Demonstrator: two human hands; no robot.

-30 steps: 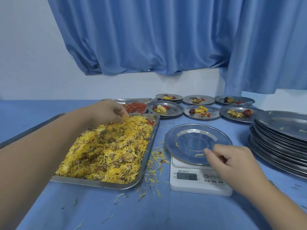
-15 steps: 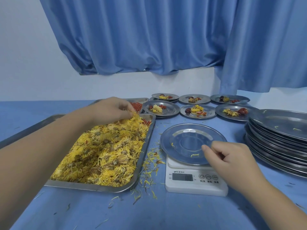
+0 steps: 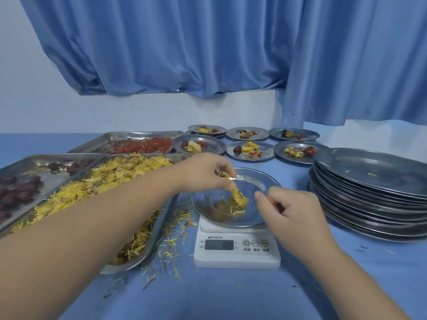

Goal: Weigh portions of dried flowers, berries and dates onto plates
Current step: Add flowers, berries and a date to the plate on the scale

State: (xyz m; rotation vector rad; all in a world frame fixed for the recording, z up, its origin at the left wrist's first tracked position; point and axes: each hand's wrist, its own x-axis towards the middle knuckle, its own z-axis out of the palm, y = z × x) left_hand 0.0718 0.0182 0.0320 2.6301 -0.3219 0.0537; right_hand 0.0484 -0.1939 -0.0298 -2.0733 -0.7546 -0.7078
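Observation:
A steel plate point(image 3: 265, 181) sits on the white digital scale point(image 3: 235, 248). My left hand point(image 3: 208, 172) hovers over the plate and pinches a clump of dried yellow flowers point(image 3: 239, 196) that hangs down onto it. My right hand point(image 3: 291, 209) rests at the plate's right rim with its fingers curled, holding nothing that I can see. The tray of dried yellow flowers point(image 3: 111, 181) lies left of the scale, partly hidden by my left forearm. Behind it stand a tray of red berries point(image 3: 143, 145) and, at far left, a tray of dark dates point(image 3: 20, 188).
Several filled plates point(image 3: 250, 150) stand in two rows at the back. A tall stack of steel plates point(image 3: 369, 195) stands to the right of the scale. Loose petals point(image 3: 171, 229) litter the blue tablecloth between tray and scale. Blue curtains hang behind.
My left hand lifted a pinch of flowers out of the tray and carried it right, over the plate on the scale. My right hand stayed at the plate's rim.

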